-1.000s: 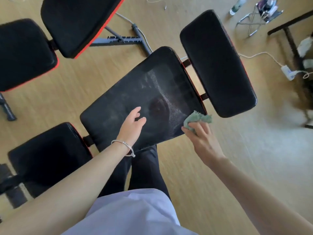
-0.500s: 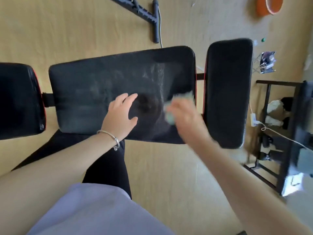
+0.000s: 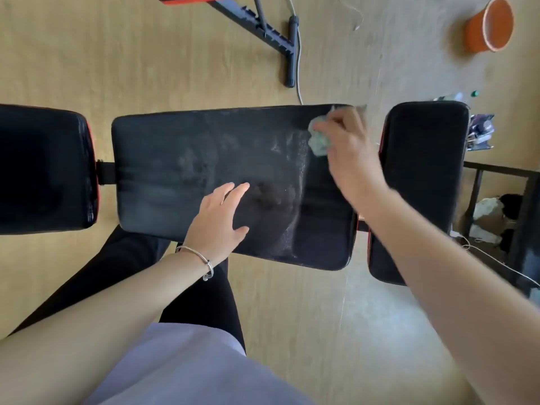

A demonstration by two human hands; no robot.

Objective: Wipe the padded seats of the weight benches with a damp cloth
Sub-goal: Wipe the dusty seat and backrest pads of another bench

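A wide black padded bench seat [image 3: 181, 171] lies across the middle of the view, streaked with pale smears. My left hand [image 3: 217, 222], with a silver bracelet at the wrist, rests flat on its near middle, fingers spread. My right hand [image 3: 349, 152] is blurred at the seat's far right corner, closed on a crumpled green cloth [image 3: 318, 138] that presses on the padding. A second black pad [image 3: 420, 171] sits just right of the seat, and a third [image 3: 43, 171] just left of it.
An orange bucket [image 3: 489, 26] stands on the wooden floor at the far right. A black bench frame [image 3: 271, 33] and a white cable lie beyond the seat. A dark metal rack [image 3: 520, 214] with clutter and cords is at the right edge. My dark-trousered legs are below the seat.
My right hand has swept the cloth from the seat's near right edge up to its far right corner. The view has swung so the seat lies level. My left hand stays on the seat.
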